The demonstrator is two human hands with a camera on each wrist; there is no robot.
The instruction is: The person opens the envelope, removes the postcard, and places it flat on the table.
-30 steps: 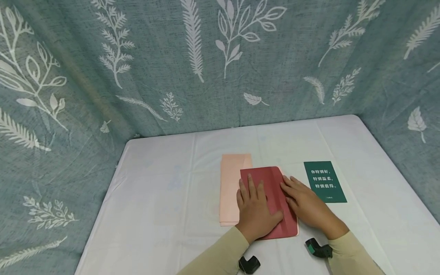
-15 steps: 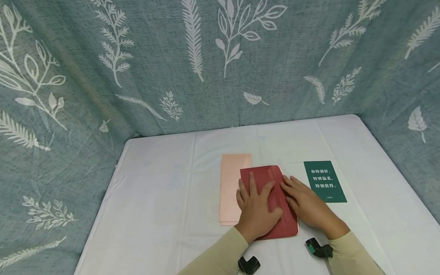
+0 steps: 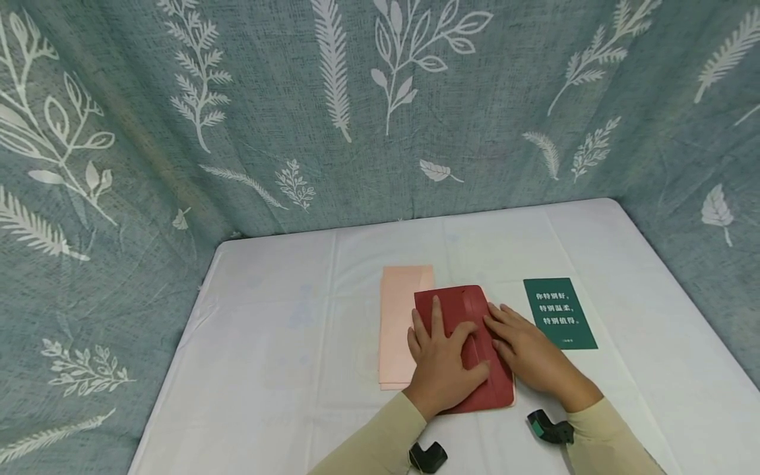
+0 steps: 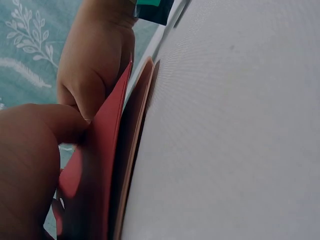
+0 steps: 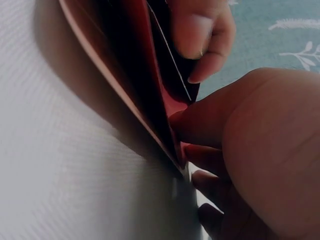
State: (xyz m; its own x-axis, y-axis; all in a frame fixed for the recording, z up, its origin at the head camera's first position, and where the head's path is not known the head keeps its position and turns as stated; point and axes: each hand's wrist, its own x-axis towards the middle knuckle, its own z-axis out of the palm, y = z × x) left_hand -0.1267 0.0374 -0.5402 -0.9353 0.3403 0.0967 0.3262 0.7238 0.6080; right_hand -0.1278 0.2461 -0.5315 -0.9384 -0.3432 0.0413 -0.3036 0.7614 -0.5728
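A red paper envelope [image 3: 448,307] with rounded right corners lies on the white table, overlapping a stack of pale pink envelopes [image 3: 399,316]. A crease runs down near its right side. My left hand [image 3: 442,369] rests on it with spread fingers, the index finger and thumb bent toward the crease. Along the right edge, my right hand [image 3: 531,353] touches the red paper with its fingertips. In the left wrist view, the red paper [image 4: 102,155] stands slightly above a pinkish layer [image 4: 132,145]. The right wrist view shows a dark gap between the layers.
A dark green card [image 3: 561,313] with white writing lies right of the right hand. Black wrist devices [image 3: 429,456] sit at both sleeves. A patterned blue-green curtain [image 3: 356,178] borders the back and sides of the white table [image 3: 273,369].
My left index finger has bent and shifted right toward the crease, spreading from the middle finger. The right hand stays at the right edge. The red envelope has barely moved.
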